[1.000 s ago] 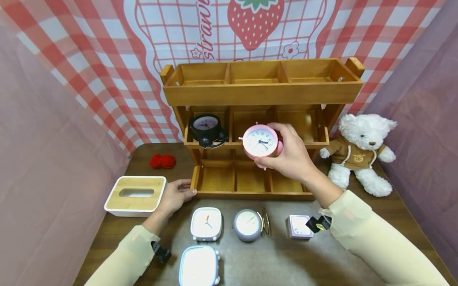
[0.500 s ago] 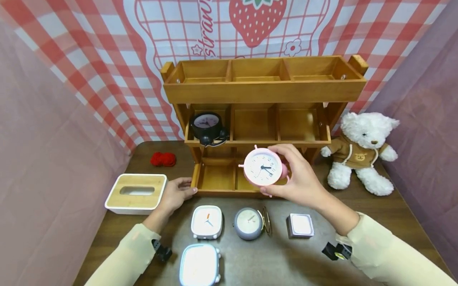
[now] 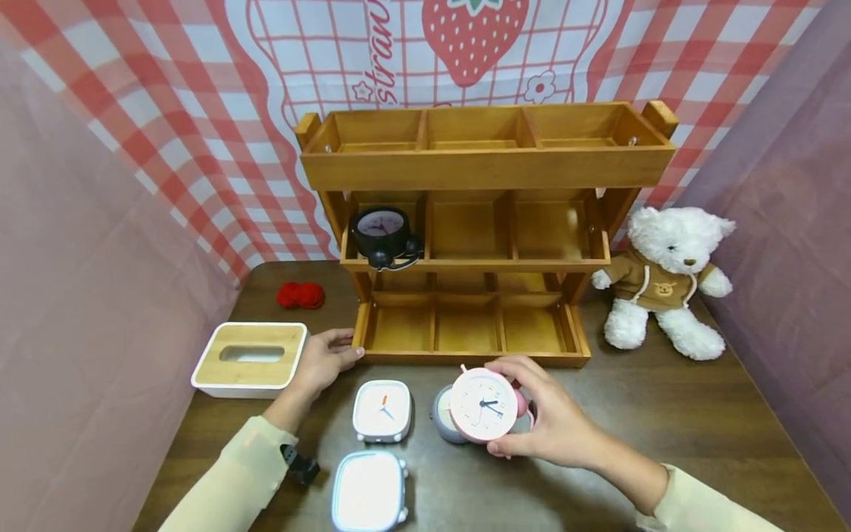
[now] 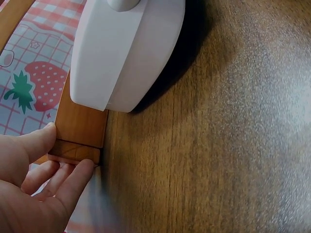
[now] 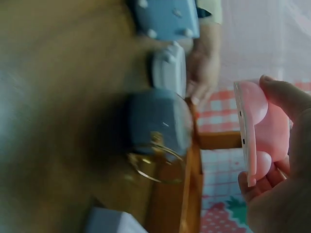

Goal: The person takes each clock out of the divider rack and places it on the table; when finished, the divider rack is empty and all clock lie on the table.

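Note:
My right hand [image 3: 555,420] grips a round pink alarm clock [image 3: 483,405] between thumb and fingers, face up, over the table. In the head view it partly covers a grey round clock [image 3: 444,418] behind it. The pink clock's two bells [image 5: 253,102] show in the right wrist view. At the left end of the bottom tier, my left hand [image 3: 322,363] pinches the corner of the wooden shelf [image 3: 479,169]; its thumb and fingertips meet the wood [image 4: 75,151] in the left wrist view. A black twin-bell alarm clock [image 3: 380,230] sits in the middle tier's left compartment.
A white square clock [image 3: 382,408] and a blue-rimmed clock [image 3: 369,491] stand on the table. Left is a tissue box [image 3: 202,383], with a red bundle [image 3: 301,295] behind. A white teddy bear [image 3: 667,288] sits right. A small box-shaped clock [image 5: 116,221] shows in the right wrist view.
My right hand has brought the pink alarm clock down and forward from the middle tier, past the bottom tier, to above the table by the grey clock. The left hand stays at the shelf corner.

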`<state>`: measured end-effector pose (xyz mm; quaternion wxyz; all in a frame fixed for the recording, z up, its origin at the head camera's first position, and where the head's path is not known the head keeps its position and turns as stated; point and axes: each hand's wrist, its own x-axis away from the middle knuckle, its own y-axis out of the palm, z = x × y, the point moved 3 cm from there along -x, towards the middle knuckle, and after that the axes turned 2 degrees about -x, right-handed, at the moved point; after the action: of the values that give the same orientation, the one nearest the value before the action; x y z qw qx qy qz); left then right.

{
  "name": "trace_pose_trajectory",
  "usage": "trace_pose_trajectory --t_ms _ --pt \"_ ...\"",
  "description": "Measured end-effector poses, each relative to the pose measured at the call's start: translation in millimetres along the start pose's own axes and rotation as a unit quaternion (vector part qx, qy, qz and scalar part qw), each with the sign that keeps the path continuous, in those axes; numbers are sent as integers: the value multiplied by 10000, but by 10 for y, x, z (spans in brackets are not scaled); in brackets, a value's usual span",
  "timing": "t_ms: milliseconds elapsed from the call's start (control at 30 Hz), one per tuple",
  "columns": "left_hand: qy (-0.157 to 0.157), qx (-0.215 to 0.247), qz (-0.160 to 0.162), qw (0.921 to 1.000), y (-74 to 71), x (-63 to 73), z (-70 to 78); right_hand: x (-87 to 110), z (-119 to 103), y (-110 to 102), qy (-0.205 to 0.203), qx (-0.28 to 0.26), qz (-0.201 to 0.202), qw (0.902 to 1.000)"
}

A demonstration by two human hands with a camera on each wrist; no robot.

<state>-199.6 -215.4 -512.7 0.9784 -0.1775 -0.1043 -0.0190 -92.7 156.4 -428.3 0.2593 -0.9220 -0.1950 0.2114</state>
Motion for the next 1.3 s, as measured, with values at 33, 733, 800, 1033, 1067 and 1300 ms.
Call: trace_pose_trajectory --t_ms 33,733,800,1033,1067,1300 --pt "8 -19 7 10000 -3 -2 9 42 10 40 -22 -20 -100 9999" --pt "60 -280 60 9996 -27 -22 40 428 152 710 -872 -509 -1386 9852" --pt "48 -256 61 9996 -27 -19 36 449 173 750 -991 -493 -1426 9836" --pt "61 -397 41 9992 -22 -6 24 493 239 828 -903 -445 -1552 9827" --pt "58 -411 39 9991 -20 -3 22 496 248 834 -902 -424 -1557 9828" --pt "62 -400 25 9992 -12 13 19 512 296 877 -836 -473 -1682 9811"
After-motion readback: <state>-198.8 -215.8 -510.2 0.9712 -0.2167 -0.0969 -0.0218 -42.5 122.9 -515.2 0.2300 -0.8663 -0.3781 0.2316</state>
